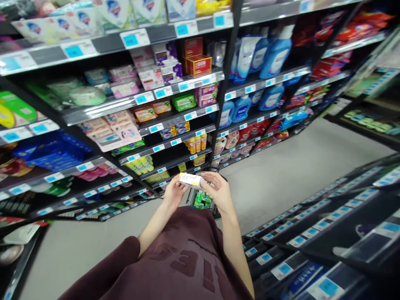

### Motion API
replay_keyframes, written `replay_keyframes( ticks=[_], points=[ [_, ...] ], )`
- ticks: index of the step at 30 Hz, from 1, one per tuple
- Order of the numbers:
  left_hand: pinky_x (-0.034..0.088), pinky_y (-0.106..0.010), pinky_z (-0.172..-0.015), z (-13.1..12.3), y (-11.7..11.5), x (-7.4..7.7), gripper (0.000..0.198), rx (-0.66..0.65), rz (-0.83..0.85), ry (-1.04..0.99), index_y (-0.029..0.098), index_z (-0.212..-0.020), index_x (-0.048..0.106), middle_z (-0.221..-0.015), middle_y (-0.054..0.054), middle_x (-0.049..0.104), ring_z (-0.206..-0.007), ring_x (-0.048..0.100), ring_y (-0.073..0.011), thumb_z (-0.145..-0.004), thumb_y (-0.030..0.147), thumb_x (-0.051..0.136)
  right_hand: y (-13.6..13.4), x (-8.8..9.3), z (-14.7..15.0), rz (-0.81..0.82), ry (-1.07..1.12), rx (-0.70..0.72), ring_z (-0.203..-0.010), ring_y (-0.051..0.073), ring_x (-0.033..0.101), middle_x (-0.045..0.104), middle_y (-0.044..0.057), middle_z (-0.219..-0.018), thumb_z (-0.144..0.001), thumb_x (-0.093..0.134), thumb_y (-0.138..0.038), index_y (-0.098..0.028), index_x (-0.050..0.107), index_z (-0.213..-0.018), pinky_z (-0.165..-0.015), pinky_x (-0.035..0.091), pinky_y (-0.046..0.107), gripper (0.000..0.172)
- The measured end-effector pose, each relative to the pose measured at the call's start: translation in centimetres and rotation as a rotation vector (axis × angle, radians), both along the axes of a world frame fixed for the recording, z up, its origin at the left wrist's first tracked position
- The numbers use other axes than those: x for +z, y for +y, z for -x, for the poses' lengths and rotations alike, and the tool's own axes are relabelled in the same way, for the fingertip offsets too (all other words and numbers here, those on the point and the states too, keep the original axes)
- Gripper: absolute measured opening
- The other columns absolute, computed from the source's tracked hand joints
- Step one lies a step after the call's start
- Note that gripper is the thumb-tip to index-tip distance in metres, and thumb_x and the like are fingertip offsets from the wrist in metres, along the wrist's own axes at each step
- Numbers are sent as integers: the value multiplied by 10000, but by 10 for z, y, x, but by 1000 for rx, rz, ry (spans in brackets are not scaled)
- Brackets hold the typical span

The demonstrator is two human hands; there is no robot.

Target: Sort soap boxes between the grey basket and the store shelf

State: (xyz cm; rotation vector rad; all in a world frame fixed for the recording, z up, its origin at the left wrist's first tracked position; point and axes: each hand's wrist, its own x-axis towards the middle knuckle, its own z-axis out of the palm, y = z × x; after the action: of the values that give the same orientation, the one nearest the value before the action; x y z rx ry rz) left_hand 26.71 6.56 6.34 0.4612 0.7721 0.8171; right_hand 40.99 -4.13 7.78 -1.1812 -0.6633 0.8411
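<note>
A small white and yellow box (190,180) is held between both my hands in front of my chest. My left hand (173,192) grips its left end with curled fingers. My right hand (218,191) closes round its right end. Just beyond and below my hands stands a dark basket (215,211) holding green packets (202,200). My maroon shirt fills the lower middle of the view.
Shop shelves (162,92) with soaps, boxes, yellow bottles (197,143) and blue detergent bottles (276,52) line the left side and far end. More dark shelves (328,233) with blue price tags stand at the right. A grey floor aisle (290,166) runs between them.
</note>
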Motion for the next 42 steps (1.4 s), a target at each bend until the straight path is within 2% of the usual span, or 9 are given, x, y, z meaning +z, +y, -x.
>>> replay_keyframes(
  ticks=[5, 9, 14, 19, 22, 25, 31, 37, 42],
  points=[
    [548, -296, -808, 51, 5, 3, 235, 64, -21, 30, 198, -910, 748, -972, -32, 739, -880, 646, -167, -676, 191, 767, 18, -3, 36, 31, -1, 75, -1094, 244, 665, 719, 100, -1164, -749, 811, -342, -214, 680, -1041, -962, 548, 400, 345],
    [519, -298, -816, 103, 5, 2, 261, 180, -107, 90, 196, -935, 768, -1043, -59, 740, -956, 639, -196, -674, 210, 785, 40, -10, 78, 67, 31, 188, -1139, 261, 638, 684, 112, -1239, -755, 802, -393, -213, 676, -1079, -939, 557, 411, 391],
    [513, -342, -875, 163, -4, -16, 239, 335, -198, 175, 186, -906, 777, -1075, -93, 741, -1041, 639, -255, -677, 228, 831, 58, -45, 134, 166, 188, 277, -1165, 262, 630, 581, 118, -1395, -692, 830, -391, -219, 623, -1097, -849, 579, 351, 487],
    [524, -336, -850, 201, -4, -34, 237, 423, -49, 286, 169, -864, 771, -1039, -100, 752, -977, 660, -239, -670, 265, 866, 72, -70, 171, 269, 263, 334, -1123, 238, 639, 517, 94, -1457, -634, 844, -363, -236, 591, -1076, -692, 564, 263, 525],
    [526, -337, -865, 206, 4, -39, 258, 445, 2, 306, 175, -870, 764, -1084, -90, 748, -972, 670, -227, -662, 283, 871, 82, -73, 178, 267, 250, 342, -1077, 225, 639, 510, 94, -1456, -624, 844, -366, -235, 595, -1062, -627, 546, 243, 521],
    [522, -331, -859, 197, 14, -44, 266, 410, 31, 316, 176, -849, 759, -1082, -85, 747, -964, 676, -225, -637, 274, 887, 85, -78, 174, 288, 251, 283, -1054, 218, 637, 523, 93, -1443, -617, 842, -364, -230, 596, -1033, -631, 543, 245, 501],
    [512, -360, -887, 166, 24, -56, 281, 339, 40, 321, 186, -838, 747, -1050, -81, 751, -1030, 678, -263, -621, 265, 908, 75, -94, 155, 367, 277, 166, -1099, 233, 637, 597, 92, -1364, -655, 822, -359, -226, 614, -1025, -791, 560, 305, 445],
    [499, -385, -936, 152, 27, -64, 319, 351, 49, 298, 184, -847, 727, -1026, -79, 738, -1072, 685, -300, -596, 236, 916, 68, -93, 144, 493, 283, 166, -1163, 239, 613, 632, 73, -1290, -699, 806, -436, -234, 643, -1078, -878, 573, 339, 458],
    [494, -376, -932, 145, 27, -72, 339, 355, 62, 303, 195, -891, 706, -1034, -66, 735, -1087, 687, -296, -617, 227, 903, 62, -103, 138, 582, 392, 182, -1017, 234, 670, 673, 42, -1013, -661, 840, -487, -221, 652, -1073, -818, 615, 377, 526]
  ],
)
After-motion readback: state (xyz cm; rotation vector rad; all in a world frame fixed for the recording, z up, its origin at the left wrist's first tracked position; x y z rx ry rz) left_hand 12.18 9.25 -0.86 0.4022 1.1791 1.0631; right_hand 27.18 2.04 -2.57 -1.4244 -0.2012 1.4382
